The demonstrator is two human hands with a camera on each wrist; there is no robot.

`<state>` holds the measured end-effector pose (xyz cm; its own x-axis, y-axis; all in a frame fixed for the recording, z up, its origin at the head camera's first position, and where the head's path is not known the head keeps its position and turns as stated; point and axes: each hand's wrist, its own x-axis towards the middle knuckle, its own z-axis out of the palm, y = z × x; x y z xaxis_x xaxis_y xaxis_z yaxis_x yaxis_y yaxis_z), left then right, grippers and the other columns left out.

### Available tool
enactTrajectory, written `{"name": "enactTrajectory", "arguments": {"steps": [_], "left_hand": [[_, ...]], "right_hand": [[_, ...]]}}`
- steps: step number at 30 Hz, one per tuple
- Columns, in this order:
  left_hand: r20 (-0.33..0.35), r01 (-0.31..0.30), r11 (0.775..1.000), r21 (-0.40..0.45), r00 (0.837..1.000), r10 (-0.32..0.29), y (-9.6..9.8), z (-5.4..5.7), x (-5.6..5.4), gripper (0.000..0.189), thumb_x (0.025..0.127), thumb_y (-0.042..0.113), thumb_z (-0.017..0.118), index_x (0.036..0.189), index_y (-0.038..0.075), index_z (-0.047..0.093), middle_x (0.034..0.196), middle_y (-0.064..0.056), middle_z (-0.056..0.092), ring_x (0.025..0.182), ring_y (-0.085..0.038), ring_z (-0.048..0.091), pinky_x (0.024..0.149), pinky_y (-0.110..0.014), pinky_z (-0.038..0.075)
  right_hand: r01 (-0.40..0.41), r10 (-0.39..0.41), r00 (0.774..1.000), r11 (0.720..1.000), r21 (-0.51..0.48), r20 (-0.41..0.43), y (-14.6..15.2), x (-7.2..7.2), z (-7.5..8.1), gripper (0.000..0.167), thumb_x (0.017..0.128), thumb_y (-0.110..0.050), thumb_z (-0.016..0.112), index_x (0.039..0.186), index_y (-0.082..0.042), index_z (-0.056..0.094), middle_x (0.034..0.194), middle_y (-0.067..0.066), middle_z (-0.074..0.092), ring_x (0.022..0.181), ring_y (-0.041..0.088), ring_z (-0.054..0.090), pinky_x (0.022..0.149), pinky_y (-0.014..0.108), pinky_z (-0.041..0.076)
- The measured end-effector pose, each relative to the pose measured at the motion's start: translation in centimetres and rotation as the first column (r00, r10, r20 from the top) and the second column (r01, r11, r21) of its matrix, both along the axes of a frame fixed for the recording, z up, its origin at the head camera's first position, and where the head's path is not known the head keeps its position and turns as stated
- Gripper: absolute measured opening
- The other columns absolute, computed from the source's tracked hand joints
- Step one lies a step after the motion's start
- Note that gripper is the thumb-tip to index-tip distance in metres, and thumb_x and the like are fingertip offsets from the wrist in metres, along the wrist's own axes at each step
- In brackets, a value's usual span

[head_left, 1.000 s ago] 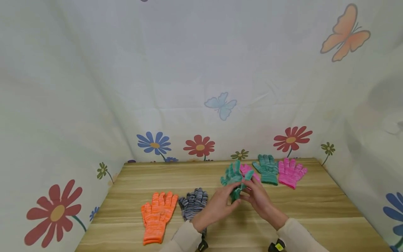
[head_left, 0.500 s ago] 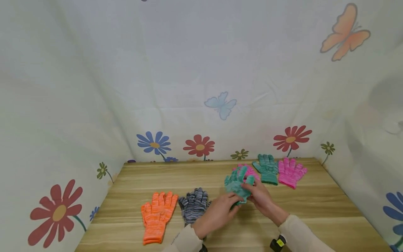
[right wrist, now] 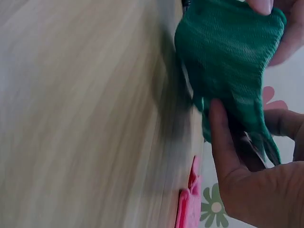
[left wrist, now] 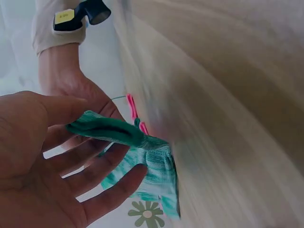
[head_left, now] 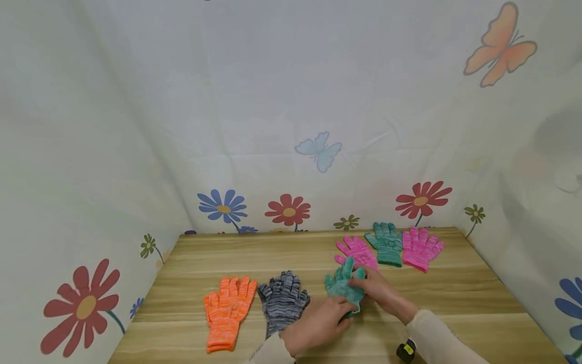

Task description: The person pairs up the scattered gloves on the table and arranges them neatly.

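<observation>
A green knit glove (head_left: 342,287) is held between both hands low over the table, fingers pointing away. My left hand (head_left: 320,319) pinches its cuff; in the left wrist view the cuff (left wrist: 107,128) lies between that hand's thumb and fingers. My right hand (head_left: 379,289) grips the glove's right side by its thumb. Seen from the right wrist, the glove's back (right wrist: 228,52) spans from one hand to the other. Just beyond the held glove lies a pink glove (head_left: 356,253). Near the left wrist a grey-black striped glove (head_left: 282,303) lies flat.
An orange glove (head_left: 228,313) lies at the left of the wooden table (head_left: 454,313). At the back right, another green glove (head_left: 387,245) lies beside a second pink one (head_left: 420,248). A flower-printed curtain (head_left: 254,101) encloses the back and sides.
Both hands have brought the green glove nearer and lower, uncovering the pink glove behind it. The left hand has shifted from the glove's middle to its cuff.
</observation>
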<state>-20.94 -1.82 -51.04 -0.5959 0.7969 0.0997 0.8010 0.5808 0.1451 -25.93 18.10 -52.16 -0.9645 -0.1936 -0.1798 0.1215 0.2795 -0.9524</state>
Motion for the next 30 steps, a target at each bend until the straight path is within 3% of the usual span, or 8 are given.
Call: {"name": "enactTrajectory", "arguments": {"steps": [6,11,14,16,20,23,26,30], "left_hand": [[0.174,0.016,0.998,-0.064,0.985,-0.005,-0.1,-0.7,0.6,0.039,0.099,0.045,0.054,0.133,0.026,0.06,0.128,0.01,0.063,0.112,-0.003,0.061,0.084,-0.021,0.054],[0.175,0.05,0.994,-0.101,0.984,-0.031,-0.2,-1.4,1.2,0.038,0.101,0.045,0.051,0.13,0.024,0.063,0.126,0.009,0.063,0.114,-0.005,0.059,0.087,-0.022,0.053],[0.166,0.059,0.991,-0.121,0.985,-0.039,-0.3,-1.3,1.6,0.038,0.102,0.045,0.048,0.129,0.023,0.063,0.128,0.007,0.062,0.117,-0.008,0.057,0.091,-0.023,0.052],[0.153,0.065,0.989,-0.133,0.987,-0.044,-0.4,-1.2,1.8,0.038,0.102,0.045,0.047,0.128,0.022,0.064,0.128,0.007,0.061,0.117,-0.008,0.057,0.091,-0.023,0.051],[0.14,0.056,0.987,-0.153,0.99,-0.034,-0.5,-0.9,2.0,0.037,0.102,0.045,0.048,0.125,0.022,0.066,0.126,0.007,0.061,0.115,-0.008,0.056,0.09,-0.023,0.051],[0.105,0.072,0.982,-0.173,0.993,-0.054,-0.5,-0.9,2.1,0.037,0.102,0.045,0.047,0.123,0.021,0.066,0.123,0.008,0.063,0.115,-0.007,0.056,0.092,-0.022,0.05],[0.072,0.106,0.978,-0.179,0.993,-0.094,-0.6,-1.1,2.2,0.036,0.103,0.044,0.047,0.122,0.02,0.066,0.12,0.008,0.063,0.114,-0.006,0.056,0.092,-0.02,0.049],[0.081,0.128,0.979,-0.157,0.99,-0.116,-0.7,-1.2,2.5,0.036,0.102,0.044,0.049,0.124,0.02,0.065,0.119,0.009,0.064,0.112,-0.005,0.056,0.087,-0.019,0.05]], "right_hand": [[0.021,0.003,0.996,0.965,0.262,-0.089,0.1,0.0,-0.2,0.05,0.089,-0.023,0.071,0.132,-0.003,0.054,0.13,0.016,0.058,0.125,0.035,0.052,0.094,0.05,0.049],[0.042,0.052,0.971,0.925,0.379,-0.234,0.5,0.4,-0.1,0.047,0.091,-0.015,0.068,0.134,-0.003,0.053,0.128,0.019,0.062,0.12,0.04,0.057,0.096,0.053,0.05],[0.083,0.126,0.916,0.868,0.489,-0.38,0.6,0.7,0.1,0.048,0.09,-0.011,0.068,0.134,-0.001,0.054,0.13,0.02,0.061,0.12,0.04,0.058,0.097,0.055,0.049],[0.068,0.231,0.868,0.822,0.566,-0.44,0.6,1.0,0.3,0.047,0.09,-0.01,0.069,0.133,-0.001,0.055,0.131,0.018,0.061,0.117,0.038,0.061,0.094,0.053,0.051],[-0.067,0.493,0.76,0.709,0.702,-0.424,0.7,1.5,0.3,0.037,0.09,-0.016,0.07,0.125,-0.007,0.062,0.125,0.007,0.064,0.114,0.029,0.062,0.092,0.049,0.053],[-0.133,0.606,0.694,0.638,0.758,-0.389,0.7,1.8,-0.2,0.03,0.09,-0.017,0.07,0.12,-0.011,0.065,0.121,0.003,0.064,0.114,0.026,0.062,0.094,0.046,0.052],[-0.137,0.634,0.676,0.608,0.782,-0.375,0.6,2.1,-0.9,0.028,0.09,-0.017,0.071,0.117,-0.013,0.067,0.12,0.002,0.064,0.113,0.025,0.061,0.093,0.045,0.052],[-0.134,0.634,0.681,0.599,0.789,-0.365,0.5,2.3,-1.4,0.028,0.089,-0.018,0.072,0.116,-0.015,0.068,0.122,0.002,0.063,0.115,0.026,0.06,0.095,0.046,0.051]]}}
